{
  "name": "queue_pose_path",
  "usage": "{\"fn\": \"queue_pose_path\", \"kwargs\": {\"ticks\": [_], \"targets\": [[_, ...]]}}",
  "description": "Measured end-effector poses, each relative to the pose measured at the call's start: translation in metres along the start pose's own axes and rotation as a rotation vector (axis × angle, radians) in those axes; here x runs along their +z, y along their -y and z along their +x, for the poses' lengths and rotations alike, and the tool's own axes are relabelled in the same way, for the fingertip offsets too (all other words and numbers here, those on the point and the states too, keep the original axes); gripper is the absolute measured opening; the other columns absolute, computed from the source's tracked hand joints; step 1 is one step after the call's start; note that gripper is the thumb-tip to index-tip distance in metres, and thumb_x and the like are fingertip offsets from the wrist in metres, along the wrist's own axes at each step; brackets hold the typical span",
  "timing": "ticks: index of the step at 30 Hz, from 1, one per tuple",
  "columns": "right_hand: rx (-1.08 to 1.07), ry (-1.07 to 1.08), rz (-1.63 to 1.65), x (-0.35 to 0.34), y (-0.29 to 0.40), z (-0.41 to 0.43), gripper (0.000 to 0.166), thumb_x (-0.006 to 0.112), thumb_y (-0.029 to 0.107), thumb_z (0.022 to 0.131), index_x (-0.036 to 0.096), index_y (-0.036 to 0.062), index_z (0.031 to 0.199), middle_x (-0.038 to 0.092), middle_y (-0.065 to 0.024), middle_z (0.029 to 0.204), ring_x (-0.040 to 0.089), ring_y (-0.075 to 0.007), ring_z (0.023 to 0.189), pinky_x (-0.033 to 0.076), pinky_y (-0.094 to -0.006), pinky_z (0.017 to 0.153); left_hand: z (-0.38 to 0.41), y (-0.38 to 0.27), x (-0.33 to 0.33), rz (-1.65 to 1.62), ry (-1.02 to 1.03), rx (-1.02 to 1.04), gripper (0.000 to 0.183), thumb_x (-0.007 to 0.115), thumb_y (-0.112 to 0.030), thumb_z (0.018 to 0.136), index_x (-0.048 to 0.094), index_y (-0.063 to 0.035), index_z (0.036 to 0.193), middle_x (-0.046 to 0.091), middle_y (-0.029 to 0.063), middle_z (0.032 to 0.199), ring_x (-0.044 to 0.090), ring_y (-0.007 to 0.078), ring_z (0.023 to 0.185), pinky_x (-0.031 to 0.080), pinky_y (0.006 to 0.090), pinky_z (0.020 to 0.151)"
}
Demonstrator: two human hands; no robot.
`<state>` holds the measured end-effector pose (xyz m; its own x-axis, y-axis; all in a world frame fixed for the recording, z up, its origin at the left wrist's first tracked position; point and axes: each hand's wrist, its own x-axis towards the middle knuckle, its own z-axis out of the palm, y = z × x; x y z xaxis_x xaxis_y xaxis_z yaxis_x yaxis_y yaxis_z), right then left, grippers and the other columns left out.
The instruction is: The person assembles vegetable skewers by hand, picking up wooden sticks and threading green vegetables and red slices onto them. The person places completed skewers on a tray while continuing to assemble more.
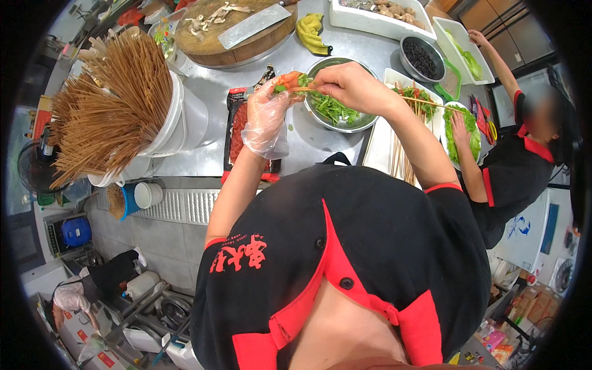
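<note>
My left hand (pixel 267 107), in a clear plastic glove, holds a thin red slice of meat (pixel 290 80) folded around green leaves. A bamboo skewer (pixel 300 89) shows between my hands at this roll. My bare right hand (pixel 348 87) pinches the skewer, its fingertips close to the leaves. Under my right hand stands a steel bowl (pixel 364 126) of cut green stems (pixel 334 111). Another length of skewer (pixel 434 102) emerges beyond my right forearm; whether it is the same one I cannot tell. Beneath my left hand lies an opened pack of red meat slices (pixel 238 132).
Left stands a white bucket (pixel 185 120) crammed with bamboo skewers (pixel 125 92). A cleaver (pixel 254 27) rests on a round chopping board (pixel 203 46). Right are a white tray (pixel 377 143) with skewers, a bowl of black fungus (pixel 420 55) and a co-worker's hand (pixel 459 129) on lettuce.
</note>
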<state>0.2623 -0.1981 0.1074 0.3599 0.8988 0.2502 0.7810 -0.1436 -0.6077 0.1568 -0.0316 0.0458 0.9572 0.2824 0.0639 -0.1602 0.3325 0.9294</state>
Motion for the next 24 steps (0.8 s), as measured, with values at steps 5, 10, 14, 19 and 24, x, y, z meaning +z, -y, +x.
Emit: {"fn": "queue_pose_path", "kwargs": {"ticks": [5,10,14,19,24], "targets": [[-0.016,0.013,-0.073,0.003,-0.003,0.001,0.014,0.058,0.005,0.079,0.062,0.0001,0.092,0.062,-0.0163,0.083,0.060,-0.0333,0.081,0.048,-0.0375,0.071,0.002,0.001,-0.002,-0.124,-0.012,-0.055,0.024,0.052,0.000,0.086,0.056,0.0078,0.109,0.062,0.0132,0.099,0.062,0.0171,0.082,0.051,0.0274,0.073],[-0.032,-0.053,-0.138,0.010,-0.002,-0.002,0.015,0.058,0.006,0.078,0.063,0.0018,0.092,0.062,-0.0146,0.085,0.059,-0.0328,0.083,0.047,-0.0381,0.073,0.004,0.004,-0.003,-0.156,-0.118,-0.095,0.021,0.052,0.001,0.085,0.055,0.0086,0.104,0.062,0.0135,0.095,0.062,0.0183,0.080,0.050,0.0276,0.071],[-0.025,-0.105,-0.227,0.008,0.000,-0.006,0.016,0.057,0.006,0.078,0.062,0.0043,0.094,0.060,-0.0121,0.082,0.059,-0.0323,0.080,0.048,-0.0395,0.070,0.008,0.010,-0.017,-0.330,-0.147,-0.150,0.019,0.052,0.000,0.087,0.052,0.0086,0.104,0.060,0.0144,0.094,0.062,0.0223,0.082,0.052,0.0325,0.073],[-0.065,-0.114,-0.360,0.016,-0.005,-0.011,0.016,0.055,0.005,0.077,0.061,0.0049,0.093,0.058,-0.0099,0.079,0.060,-0.0298,0.073,0.049,-0.0379,0.062,0.008,0.002,-0.018,-0.408,-0.108,-0.238,0.019,0.049,-0.002,0.089,0.050,0.0090,0.105,0.059,0.0161,0.096,0.062,0.0272,0.083,0.054,0.0378,0.077],[-0.182,-0.112,-0.472,0.020,-0.006,-0.008,0.020,0.054,0.005,0.076,0.061,0.0056,0.095,0.057,-0.0082,0.077,0.060,-0.0280,0.071,0.049,-0.0367,0.059,0.007,0.008,-0.021,-0.419,-0.097,-0.215,0.019,0.047,-0.001,0.090,0.050,0.0094,0.105,0.059,0.0169,0.098,0.062,0.0277,0.084,0.055,0.0389,0.076]]}}
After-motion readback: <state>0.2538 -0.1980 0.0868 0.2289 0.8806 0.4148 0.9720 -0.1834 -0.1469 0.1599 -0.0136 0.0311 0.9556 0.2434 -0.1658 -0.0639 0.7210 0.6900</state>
